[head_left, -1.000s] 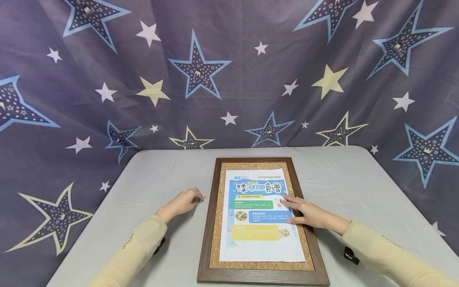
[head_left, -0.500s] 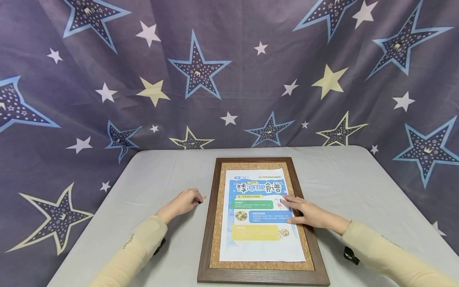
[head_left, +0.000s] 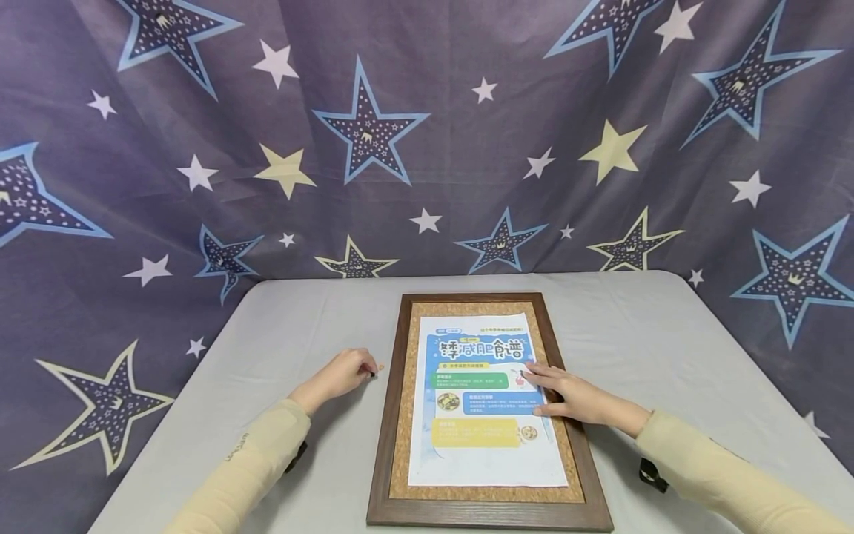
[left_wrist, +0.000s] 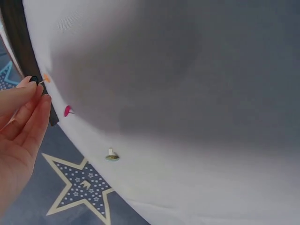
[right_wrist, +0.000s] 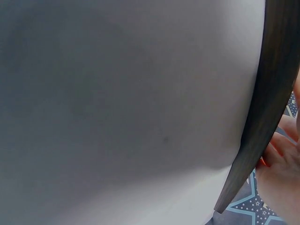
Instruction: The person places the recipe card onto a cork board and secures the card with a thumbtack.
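My left hand (head_left: 345, 372) is just left of the framed cork board (head_left: 490, 512) in the head view. In the left wrist view its thumb and finger pinch a black thumbtack (left_wrist: 33, 79). Close beside that tack is an orange thumbtack (left_wrist: 46, 78). A pink thumbtack (left_wrist: 68, 111) and a gold-coloured thumbtack (left_wrist: 112, 156) lie farther along the cloth. On the board lies a printed poster (head_left: 487, 469) with blue, green and yellow blocks. My right hand (head_left: 567, 394) rests on the poster's right edge with fingers extended, its wrist crossing the brown frame.
A pale grey cloth covers the table (head_left: 300, 319). Behind and around it hangs a purple curtain (head_left: 460, 148) with stars. In the right wrist view the frame's edge (right_wrist: 265, 108) hides part of my right hand.
The fingers of my left hand have shifted slightly by the board's left side, and the black thumbtack shows at their tips. My right hand and the poster have stayed still.
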### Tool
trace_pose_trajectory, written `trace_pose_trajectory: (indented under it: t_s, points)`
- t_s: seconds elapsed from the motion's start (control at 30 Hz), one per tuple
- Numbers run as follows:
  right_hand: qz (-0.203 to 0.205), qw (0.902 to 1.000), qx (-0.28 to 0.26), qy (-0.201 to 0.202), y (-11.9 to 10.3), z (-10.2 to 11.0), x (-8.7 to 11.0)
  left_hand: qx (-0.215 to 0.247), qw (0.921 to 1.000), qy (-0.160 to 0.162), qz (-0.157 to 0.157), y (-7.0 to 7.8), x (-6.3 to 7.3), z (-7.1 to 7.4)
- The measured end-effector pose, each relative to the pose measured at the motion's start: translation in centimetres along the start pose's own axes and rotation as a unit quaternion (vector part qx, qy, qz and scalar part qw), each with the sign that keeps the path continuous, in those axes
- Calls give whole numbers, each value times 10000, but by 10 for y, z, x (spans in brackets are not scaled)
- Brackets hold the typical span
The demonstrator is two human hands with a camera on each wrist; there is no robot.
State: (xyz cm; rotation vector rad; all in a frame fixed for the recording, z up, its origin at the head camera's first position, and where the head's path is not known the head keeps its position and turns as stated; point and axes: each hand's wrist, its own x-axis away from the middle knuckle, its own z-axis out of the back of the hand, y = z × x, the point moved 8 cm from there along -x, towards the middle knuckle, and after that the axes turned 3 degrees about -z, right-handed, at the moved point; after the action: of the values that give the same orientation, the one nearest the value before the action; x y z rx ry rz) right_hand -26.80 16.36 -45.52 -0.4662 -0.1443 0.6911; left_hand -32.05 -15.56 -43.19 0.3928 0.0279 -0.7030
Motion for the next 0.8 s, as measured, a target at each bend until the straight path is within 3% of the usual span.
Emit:
trace_pose_trajectory:
  t_s: [0.23, 0.47, 0.8]
  points:
    - [-24, 10000, -44, -17, 0, 0, 0, 166, 9999, -26, 25, 9, -14, 5]
    - [-31, 10000, 2, -11, 2, -2, -1, 145, 9996, -139, -189, 25, -34, 3]
    - [-41, 10000, -28, -52, 2, -2, -1, 327, 9992, -205, -82, 41, -70, -5]
